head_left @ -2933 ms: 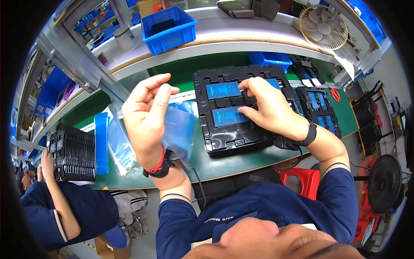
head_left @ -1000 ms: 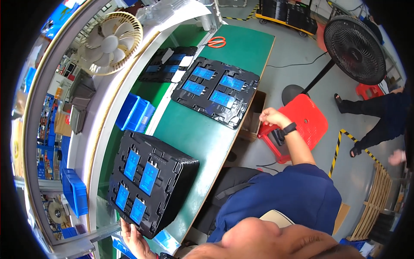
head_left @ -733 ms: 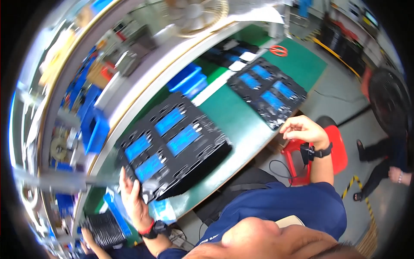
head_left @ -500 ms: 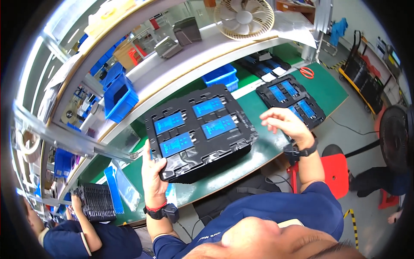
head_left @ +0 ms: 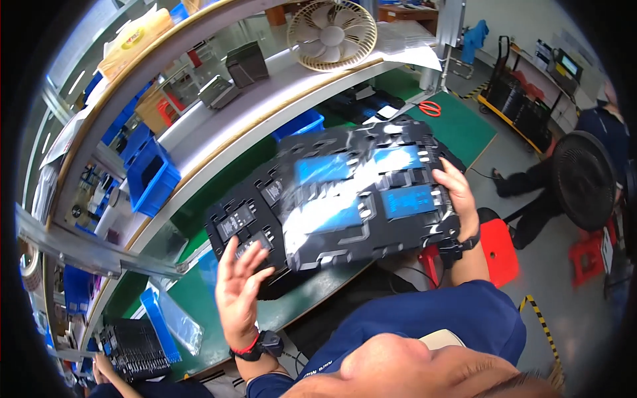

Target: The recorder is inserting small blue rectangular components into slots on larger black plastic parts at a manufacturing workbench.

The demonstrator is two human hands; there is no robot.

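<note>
Black tray (head_left: 365,199) of blue cells was up off the stack (head_left: 242,222), blurred, above the green bench (head_left: 464,129). Right hand (head_left: 454,196) clamped its right edge to carry it; left hand (head_left: 239,288) was spread open, steadying the stack underneath.

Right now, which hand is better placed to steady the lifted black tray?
Probably the left hand: it hovers open beside the tray, touching nothing clearly. The right hand already grips the tray's right edge.
</note>
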